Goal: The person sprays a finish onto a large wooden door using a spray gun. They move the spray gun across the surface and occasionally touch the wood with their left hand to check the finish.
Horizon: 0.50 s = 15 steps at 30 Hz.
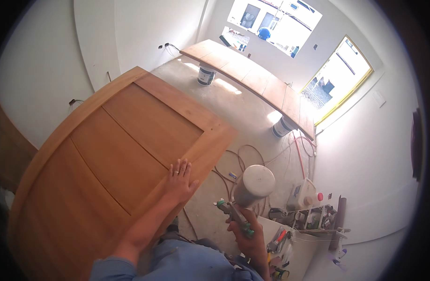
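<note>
While the left hand (180, 181) rests, fingers extended, on the wooden panel (126, 136), I see the right hand (248, 232), fingers wrapped around the spray gun (234, 213), right of the panel.

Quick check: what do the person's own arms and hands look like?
The left hand is gloveless, with a pale ring on one finger; a blue sleeve leaves that forearm bare. The right hand is gloveless too, no ring visible.

Labels (205, 77) on buckets (282, 127), print too small to read
</note>
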{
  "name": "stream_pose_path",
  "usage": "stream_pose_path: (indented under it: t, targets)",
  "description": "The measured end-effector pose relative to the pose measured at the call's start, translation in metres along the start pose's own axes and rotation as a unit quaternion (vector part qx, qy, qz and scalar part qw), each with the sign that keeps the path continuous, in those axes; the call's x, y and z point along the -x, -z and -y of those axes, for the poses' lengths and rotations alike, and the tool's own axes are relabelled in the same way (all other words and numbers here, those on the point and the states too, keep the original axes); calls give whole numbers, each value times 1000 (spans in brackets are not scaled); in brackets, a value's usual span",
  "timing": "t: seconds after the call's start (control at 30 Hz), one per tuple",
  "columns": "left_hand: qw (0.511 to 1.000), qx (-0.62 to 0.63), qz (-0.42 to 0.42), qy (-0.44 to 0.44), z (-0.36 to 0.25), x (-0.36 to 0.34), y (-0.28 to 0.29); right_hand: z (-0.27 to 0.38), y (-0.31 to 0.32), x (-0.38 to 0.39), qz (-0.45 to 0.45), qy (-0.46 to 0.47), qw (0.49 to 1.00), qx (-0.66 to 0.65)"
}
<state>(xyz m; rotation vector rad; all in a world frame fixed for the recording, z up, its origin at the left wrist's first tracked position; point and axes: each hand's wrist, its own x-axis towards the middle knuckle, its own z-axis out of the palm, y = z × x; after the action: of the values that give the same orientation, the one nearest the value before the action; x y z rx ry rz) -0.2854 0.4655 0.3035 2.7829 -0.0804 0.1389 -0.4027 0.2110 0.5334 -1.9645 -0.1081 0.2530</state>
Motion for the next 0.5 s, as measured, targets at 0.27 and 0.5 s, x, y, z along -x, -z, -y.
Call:
stream_pose_path:
  t: [0.27, 0.5]
  targets:
    - [1000, -8, -5, -23, -25, -81, -28, -4, 27, -34, -37, -46, 998, -24]
    - [1000, -19, 2, -8, -40, -137, -42, -24, 62, -104, 10, -21, 999, -37]
